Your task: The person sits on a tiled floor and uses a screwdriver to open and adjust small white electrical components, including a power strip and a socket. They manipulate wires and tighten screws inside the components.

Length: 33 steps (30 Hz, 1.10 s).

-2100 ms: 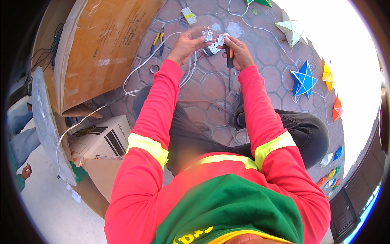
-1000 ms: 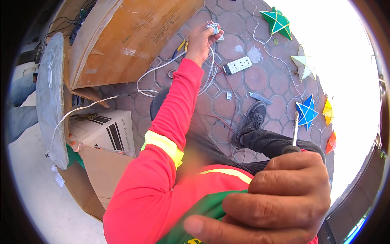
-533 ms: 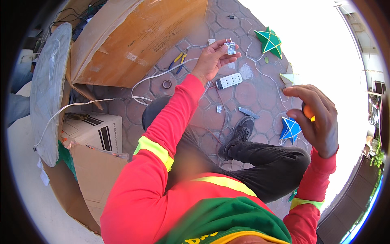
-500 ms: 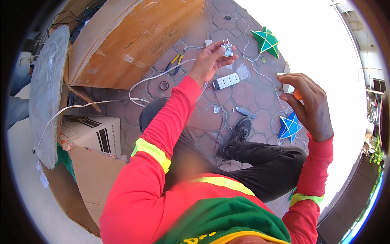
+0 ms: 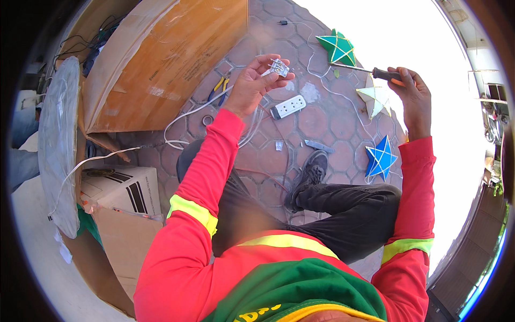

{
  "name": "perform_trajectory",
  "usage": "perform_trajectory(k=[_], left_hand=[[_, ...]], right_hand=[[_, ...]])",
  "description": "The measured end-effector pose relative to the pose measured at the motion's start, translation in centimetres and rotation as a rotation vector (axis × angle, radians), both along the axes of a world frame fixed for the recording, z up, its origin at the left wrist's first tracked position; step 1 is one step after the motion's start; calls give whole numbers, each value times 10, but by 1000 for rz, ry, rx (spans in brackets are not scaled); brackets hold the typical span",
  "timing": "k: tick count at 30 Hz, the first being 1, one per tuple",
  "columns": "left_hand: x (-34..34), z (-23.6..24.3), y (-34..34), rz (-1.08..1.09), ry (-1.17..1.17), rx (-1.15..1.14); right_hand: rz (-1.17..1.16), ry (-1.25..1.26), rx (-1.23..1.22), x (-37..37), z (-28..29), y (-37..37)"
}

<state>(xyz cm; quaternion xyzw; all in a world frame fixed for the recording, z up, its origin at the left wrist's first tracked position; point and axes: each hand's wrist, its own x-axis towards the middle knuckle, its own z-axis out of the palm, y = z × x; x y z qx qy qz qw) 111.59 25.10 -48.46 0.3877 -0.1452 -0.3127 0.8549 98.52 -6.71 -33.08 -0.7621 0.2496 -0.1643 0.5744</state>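
Note:
Between the thumb and fingers of my left hand [image 5: 251, 85] is a small clear electrical plug [image 5: 278, 68], with metal parts showing inside. My right hand [image 5: 412, 96] is closed round the dark and orange handle of a screwdriver [image 5: 382, 74]. Its thin shaft points left, toward my left hand, with its tip apart from the plug. Under the shaft's tip lies the green star lantern [image 5: 338, 48]. A white star lantern [image 5: 375, 97] is just below my right hand's fingers, and a blue one [image 5: 381, 159] lies nearer to me.
A white power strip [image 5: 288, 107] lies on the hexagonal paving. Yellow-and-blue pliers [image 5: 219, 90] and a tape roll [image 5: 207, 120] are near a large cardboard box [image 5: 177, 64]. A flat grey piece [image 5: 319, 146] and a small clear piece [image 5: 279, 145] lie by my shoe [image 5: 309, 180]. White cables cross the floor.
My right hand has moved up and turned, so the screwdriver's shaft now shows, pointing left. The plug in my left hand has tilted, and its inside faces up more.

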Motion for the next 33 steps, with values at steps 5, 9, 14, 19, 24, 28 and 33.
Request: perform_trajectory(k=[5, 9, 14, 19, 24, 28, 33], left_hand=[[-3, 5, -9, 49, -45, -53], [-7, 12, -10, 102, -122, -8], [-8, 15, -10, 194, -302, 87], [-1, 15, -9, 306, -347, 90], [-2, 17, -10, 371, -451, 150], [-5, 17, -13, 388, -488, 175], [-7, 16, -15, 399, -523, 173]], right_hand=[[200, -27, 494, 1, -42, 12], [216, -102, 603, 5, -33, 31], [353, 227, 406, 8, -12, 45], [494, 55, -84, 4, -3, 70], [646, 5, -572, 2, 3, 86], [619, 0, -682, 0, 0, 88], [622, -65, -624, 1, -4, 85]])
